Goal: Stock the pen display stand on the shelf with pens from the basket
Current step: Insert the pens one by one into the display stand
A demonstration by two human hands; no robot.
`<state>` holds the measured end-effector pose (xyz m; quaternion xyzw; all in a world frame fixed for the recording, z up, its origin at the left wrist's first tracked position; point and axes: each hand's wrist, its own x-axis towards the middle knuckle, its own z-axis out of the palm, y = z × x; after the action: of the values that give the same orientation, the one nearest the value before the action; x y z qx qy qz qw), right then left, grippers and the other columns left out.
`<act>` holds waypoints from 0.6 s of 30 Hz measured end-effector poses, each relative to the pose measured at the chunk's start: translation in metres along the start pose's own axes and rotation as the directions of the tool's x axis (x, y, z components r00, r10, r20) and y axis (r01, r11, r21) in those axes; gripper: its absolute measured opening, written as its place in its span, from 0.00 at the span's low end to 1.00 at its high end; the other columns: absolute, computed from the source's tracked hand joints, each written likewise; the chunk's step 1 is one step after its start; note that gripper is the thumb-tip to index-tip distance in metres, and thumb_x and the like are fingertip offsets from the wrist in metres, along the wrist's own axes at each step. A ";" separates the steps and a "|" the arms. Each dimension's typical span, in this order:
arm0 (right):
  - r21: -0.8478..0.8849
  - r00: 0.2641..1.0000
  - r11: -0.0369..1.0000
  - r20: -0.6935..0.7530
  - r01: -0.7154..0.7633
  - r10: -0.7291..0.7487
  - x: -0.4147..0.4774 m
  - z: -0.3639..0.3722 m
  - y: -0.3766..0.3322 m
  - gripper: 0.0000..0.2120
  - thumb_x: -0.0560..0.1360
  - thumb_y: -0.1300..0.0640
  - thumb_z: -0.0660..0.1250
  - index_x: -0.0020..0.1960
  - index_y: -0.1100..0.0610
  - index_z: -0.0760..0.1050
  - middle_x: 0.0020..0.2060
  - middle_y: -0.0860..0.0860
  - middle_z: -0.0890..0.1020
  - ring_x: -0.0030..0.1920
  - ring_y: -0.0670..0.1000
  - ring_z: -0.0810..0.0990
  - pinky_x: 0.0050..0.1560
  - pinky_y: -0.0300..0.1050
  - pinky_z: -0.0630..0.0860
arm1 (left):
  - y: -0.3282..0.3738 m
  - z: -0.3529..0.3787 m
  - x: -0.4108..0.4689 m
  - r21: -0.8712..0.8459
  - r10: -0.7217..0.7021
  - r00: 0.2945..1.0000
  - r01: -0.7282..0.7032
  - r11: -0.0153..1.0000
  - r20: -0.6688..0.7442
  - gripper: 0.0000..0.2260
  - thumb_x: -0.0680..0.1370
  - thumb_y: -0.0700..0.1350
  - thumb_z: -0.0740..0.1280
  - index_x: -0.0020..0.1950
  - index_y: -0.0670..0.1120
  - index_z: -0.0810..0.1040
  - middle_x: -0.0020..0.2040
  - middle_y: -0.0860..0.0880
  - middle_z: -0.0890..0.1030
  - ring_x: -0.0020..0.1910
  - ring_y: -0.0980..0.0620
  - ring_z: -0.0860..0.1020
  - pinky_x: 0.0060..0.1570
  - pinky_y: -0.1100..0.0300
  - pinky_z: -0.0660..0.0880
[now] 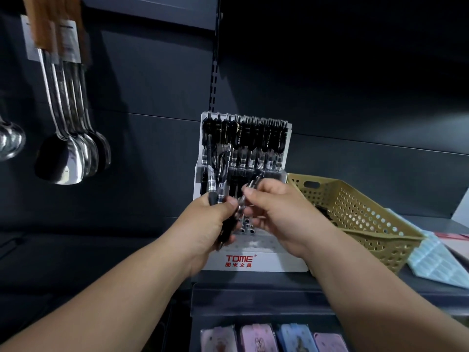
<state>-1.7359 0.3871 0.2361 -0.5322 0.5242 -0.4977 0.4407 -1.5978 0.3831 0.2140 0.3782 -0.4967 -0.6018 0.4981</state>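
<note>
A white tiered pen display stand (264, 261) marked TOME sits on the dark shelf, its back row filled with black pens (245, 138). My left hand (205, 224) grips a bundle of black pens (212, 181) that stick up in front of the stand. My right hand (281, 214) pinches a single pen (250, 189) between thumb and fingers, just right of the bundle and over the stand's lower rows. The tan perforated basket (368, 219) stands to the right of the stand; its contents are mostly hidden.
Metal ladles and spoons (73, 148) hang at the left. A pale blue ridged tray (439, 265) lies right of the basket. Pastel packaged items (274, 337) line the lower shelf beneath the stand. A slotted shelf upright (214, 80) rises behind the stand.
</note>
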 end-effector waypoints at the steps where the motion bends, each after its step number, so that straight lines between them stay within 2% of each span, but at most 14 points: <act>1: 0.024 0.999 1.000 -0.036 0.005 -0.004 0.000 -0.005 -0.004 0.04 0.78 0.60 0.65 0.46 0.58 0.77 0.39 0.53 0.81 0.38 0.48 0.76 0.36 0.38 0.75 | -0.001 -0.001 0.001 0.005 -0.005 1.000 0.005 1.000 -0.008 0.03 0.80 0.43 0.65 0.49 0.45 0.76 0.40 0.47 0.81 0.38 0.51 0.78 0.41 0.54 0.79; 3: 0.015 0.989 0.998 -0.140 0.056 -0.053 0.002 -0.020 -0.014 0.04 0.80 0.63 0.63 0.49 0.59 0.77 0.45 0.55 0.82 0.39 0.48 0.77 0.39 0.38 0.77 | -0.002 -0.005 0.003 0.004 -0.013 0.999 0.013 1.000 -0.031 0.04 0.80 0.43 0.64 0.49 0.44 0.76 0.42 0.46 0.81 0.41 0.49 0.79 0.50 0.48 0.79; 4: -0.043 0.975 0.995 -0.198 0.095 -0.102 0.004 -0.028 -0.018 0.05 0.80 0.63 0.62 0.50 0.58 0.76 0.47 0.56 0.82 0.40 0.48 0.78 0.41 0.39 0.78 | -0.002 -0.007 0.004 -0.009 -0.014 0.999 0.013 1.000 -0.042 0.04 0.80 0.43 0.64 0.49 0.44 0.76 0.42 0.46 0.81 0.42 0.49 0.79 0.52 0.47 0.78; 7: -0.314 0.896 0.934 -0.345 0.170 -0.279 0.014 -0.048 -0.021 0.03 0.81 0.62 0.62 0.52 0.57 0.74 0.47 0.59 0.82 0.41 0.49 0.79 0.47 0.51 0.80 | -0.003 -0.010 0.006 -0.044 -0.024 0.998 0.021 0.999 -0.061 0.04 0.80 0.43 0.64 0.51 0.44 0.76 0.43 0.46 0.82 0.42 0.49 0.80 0.50 0.48 0.78; 8: -0.384 0.875 0.907 -0.363 0.172 -0.319 0.017 -0.052 -0.019 0.02 0.80 0.61 0.62 0.52 0.58 0.74 0.45 0.59 0.82 0.39 0.50 0.79 0.46 0.54 0.80 | -0.003 -0.010 0.007 -0.045 -0.027 0.998 0.024 0.999 -0.062 0.04 0.80 0.43 0.64 0.51 0.44 0.76 0.43 0.45 0.83 0.42 0.49 0.80 0.50 0.48 0.79; 9: -0.440 0.862 0.881 -0.365 0.173 -0.351 0.020 -0.053 -0.017 0.03 0.80 0.60 0.62 0.53 0.58 0.73 0.44 0.58 0.82 0.37 0.50 0.77 0.41 0.53 0.80 | -0.004 -0.010 0.007 -0.045 -0.030 0.998 0.027 0.999 -0.062 0.04 0.80 0.43 0.64 0.51 0.44 0.76 0.43 0.45 0.83 0.42 0.49 0.80 0.49 0.49 0.79; 11: -0.547 0.851 0.819 -0.333 0.176 -0.406 0.024 -0.053 -0.011 0.03 0.81 0.59 0.62 0.53 0.57 0.72 0.43 0.59 0.82 0.33 0.49 0.73 0.30 0.43 0.73 | -0.004 -0.009 0.008 -0.043 -0.031 0.998 0.029 0.999 -0.061 0.04 0.80 0.44 0.64 0.50 0.44 0.76 0.44 0.46 0.83 0.42 0.49 0.81 0.47 0.50 0.79; 12: -0.589 0.849 0.789 -0.313 0.178 -0.425 0.025 -0.052 -0.007 0.02 0.81 0.58 0.62 0.52 0.57 0.71 0.44 0.60 0.82 0.31 0.48 0.71 0.27 0.39 0.70 | -0.004 -0.009 0.008 -0.039 -0.030 0.998 0.028 0.999 -0.061 0.04 0.80 0.44 0.64 0.50 0.44 0.76 0.43 0.46 0.83 0.42 0.50 0.81 0.47 0.51 0.80; 15: -0.639 0.852 0.747 -0.275 0.184 -0.446 0.030 -0.047 0.003 0.03 0.81 0.57 0.61 0.50 0.57 0.70 0.44 0.60 0.81 0.31 0.48 0.71 0.28 0.38 0.67 | -0.005 -0.007 0.009 -0.034 -0.035 0.998 0.033 0.999 -0.058 0.04 0.80 0.44 0.64 0.50 0.44 0.76 0.42 0.47 0.83 0.38 0.51 0.81 0.44 0.53 0.80; 18: -0.648 0.848 0.732 -0.253 0.209 -0.466 0.034 -0.044 0.005 0.03 0.81 0.57 0.61 0.52 0.57 0.71 0.38 0.56 0.78 0.31 0.48 0.70 0.27 0.36 0.66 | -0.007 -0.009 0.010 -0.025 -0.047 0.998 0.046 0.999 -0.047 0.05 0.80 0.45 0.64 0.50 0.44 0.76 0.39 0.48 0.83 0.36 0.52 0.80 0.41 0.54 0.80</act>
<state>-1.7816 0.3555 0.2386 -0.6181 0.6239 -0.4770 0.0333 -1.5933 0.3719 0.2059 0.3978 -0.4684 -0.6102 0.5000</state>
